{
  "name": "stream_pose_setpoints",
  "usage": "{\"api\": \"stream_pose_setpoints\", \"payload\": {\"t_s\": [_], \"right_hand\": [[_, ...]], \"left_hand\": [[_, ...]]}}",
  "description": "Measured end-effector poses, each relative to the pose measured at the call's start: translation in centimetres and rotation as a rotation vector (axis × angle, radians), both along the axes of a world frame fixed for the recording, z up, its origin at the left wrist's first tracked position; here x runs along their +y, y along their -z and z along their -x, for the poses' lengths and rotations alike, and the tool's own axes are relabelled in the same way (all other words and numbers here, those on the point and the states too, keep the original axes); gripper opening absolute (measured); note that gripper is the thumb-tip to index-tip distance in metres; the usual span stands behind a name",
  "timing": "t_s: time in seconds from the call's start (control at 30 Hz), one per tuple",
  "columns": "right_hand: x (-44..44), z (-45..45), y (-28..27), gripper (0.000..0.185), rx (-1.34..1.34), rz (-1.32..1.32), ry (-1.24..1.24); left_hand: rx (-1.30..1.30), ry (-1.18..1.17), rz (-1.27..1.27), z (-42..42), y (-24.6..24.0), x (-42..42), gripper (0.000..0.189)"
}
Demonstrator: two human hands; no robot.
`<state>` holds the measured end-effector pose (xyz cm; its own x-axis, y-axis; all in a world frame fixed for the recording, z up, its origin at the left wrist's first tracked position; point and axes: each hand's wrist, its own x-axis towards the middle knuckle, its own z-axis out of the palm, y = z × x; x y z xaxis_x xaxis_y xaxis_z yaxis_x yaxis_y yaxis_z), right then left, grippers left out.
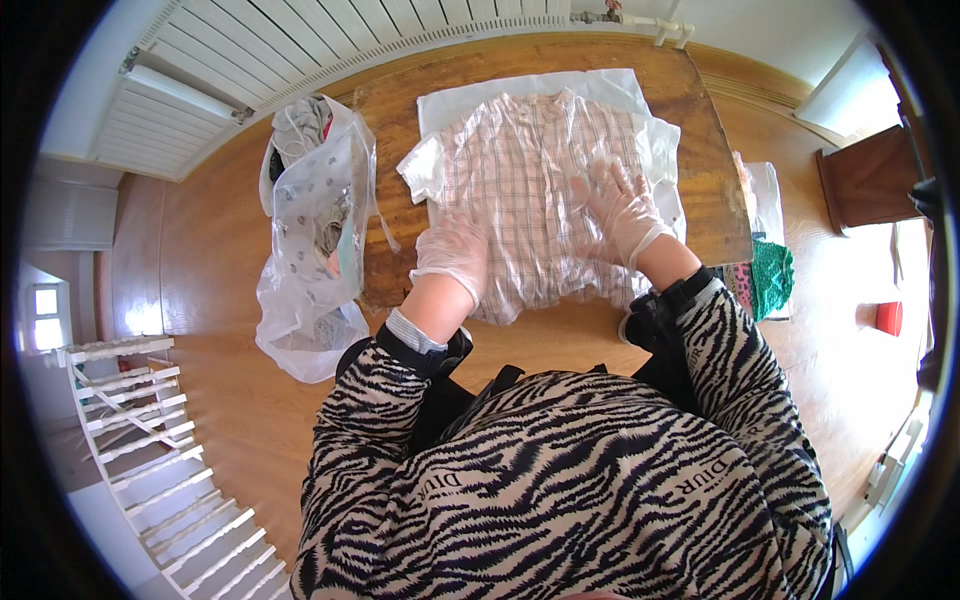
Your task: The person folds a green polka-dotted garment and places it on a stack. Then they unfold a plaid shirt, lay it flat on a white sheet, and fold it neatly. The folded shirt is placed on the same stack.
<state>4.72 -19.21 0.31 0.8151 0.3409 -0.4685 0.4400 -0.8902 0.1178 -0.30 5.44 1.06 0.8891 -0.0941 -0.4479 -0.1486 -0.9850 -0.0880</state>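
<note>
A pink checked short-sleeved shirt [525, 172] with white sleeve parts lies spread out on a low wooden table [694, 97]. Its collar points away from me and its hem hangs at the near table edge. Under it shows a white sheet or bag [615, 82]. Both my hands wear clear plastic gloves. My left hand [452, 251] rests on the lower left part of the shirt. Fingers spread, my right hand [619, 206] lies flat on its right side. Neither hand grips anything that I can see; the left fingertips are hard to make out.
Left of the table stands an open clear plastic bag [315, 225] with clothes in it. Folded clothes, one a green textured piece [771, 280], lie on the floor at the right. Farther right is a red cup [889, 319]. A white radiator [337, 34] lines the wall behind the table.
</note>
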Motion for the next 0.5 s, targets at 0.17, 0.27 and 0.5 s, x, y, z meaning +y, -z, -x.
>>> {"api": "stream_pose_setpoints", "payload": {"t_s": [0.17, 0.27, 0.5], "right_hand": [[-0.9, -0.6, 0.5, 0.101, -0.085, -0.076, 0.159], [-1.1, -0.4, 2.1, 0.090, -0.156, -0.102, 0.185], [-1.6, 0.1, 5.4, 0.087, -0.234, -0.142, 0.156]], "left_hand": [[-0.128, 0.064, 0.180, 0.6, 1.1, 0.2, 0.080], [-0.214, 0.102, 0.240, 0.0, 3.2, 0.4, 0.091], [-0.407, 0.124, 0.220, -1.2, 8.2, 0.8, 0.109]]}}
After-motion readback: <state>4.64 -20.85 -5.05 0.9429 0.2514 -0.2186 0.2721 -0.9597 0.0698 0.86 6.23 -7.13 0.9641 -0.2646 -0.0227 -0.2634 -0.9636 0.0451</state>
